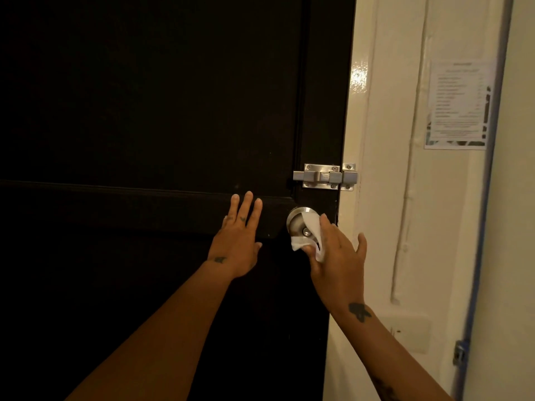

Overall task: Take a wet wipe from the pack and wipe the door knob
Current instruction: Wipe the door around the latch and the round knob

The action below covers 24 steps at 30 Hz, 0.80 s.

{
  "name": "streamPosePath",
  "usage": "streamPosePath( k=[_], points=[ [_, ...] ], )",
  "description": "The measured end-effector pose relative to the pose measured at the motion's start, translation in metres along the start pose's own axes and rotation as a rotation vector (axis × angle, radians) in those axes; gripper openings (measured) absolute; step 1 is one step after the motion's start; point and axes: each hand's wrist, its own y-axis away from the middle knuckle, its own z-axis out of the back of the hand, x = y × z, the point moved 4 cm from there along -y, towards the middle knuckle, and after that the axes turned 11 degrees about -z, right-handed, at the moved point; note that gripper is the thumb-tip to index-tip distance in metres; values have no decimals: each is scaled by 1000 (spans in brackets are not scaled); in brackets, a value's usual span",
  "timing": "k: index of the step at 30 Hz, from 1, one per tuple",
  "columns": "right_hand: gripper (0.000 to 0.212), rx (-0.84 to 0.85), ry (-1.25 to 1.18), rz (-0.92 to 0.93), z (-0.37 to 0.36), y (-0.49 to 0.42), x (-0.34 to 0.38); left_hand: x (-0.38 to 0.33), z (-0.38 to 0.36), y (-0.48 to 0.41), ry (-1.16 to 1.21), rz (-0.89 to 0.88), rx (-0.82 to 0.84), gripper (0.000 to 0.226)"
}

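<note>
A round silver door knob (298,222) sits near the right edge of a dark door (150,111). My right hand (337,256) holds a white wet wipe (308,235) against the knob's right side and front, with thumb and fingers pinching the cloth. Part of the knob is covered by the wipe. My left hand (238,241) lies flat on the door panel just left of the knob, fingers spread and holding nothing. The pack of wipes is not in view.
A steel slide bolt (325,176) is mounted above the knob, bridging door and frame. The cream door frame and wall (385,198) are to the right, with a printed notice (459,104) taped high up and a small metal hasp (459,353) low at the right.
</note>
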Motion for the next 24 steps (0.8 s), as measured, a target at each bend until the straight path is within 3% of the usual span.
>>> streamPosePath(
  k=[3,6,12,24],
  points=[
    [58,-84,-22,38,9,0,-8,-1,2,0,9,-2,14,88],
    [57,-66,-3,22,12,-6,-13,-2,3,1,15,0,20,88],
    [75,40,109,88,2,-21,-3,-2,5,0,16,12,39,89],
    [53,-115,31,164,26,-21,0,-2,4,1,17,6,24,89]
  ],
)
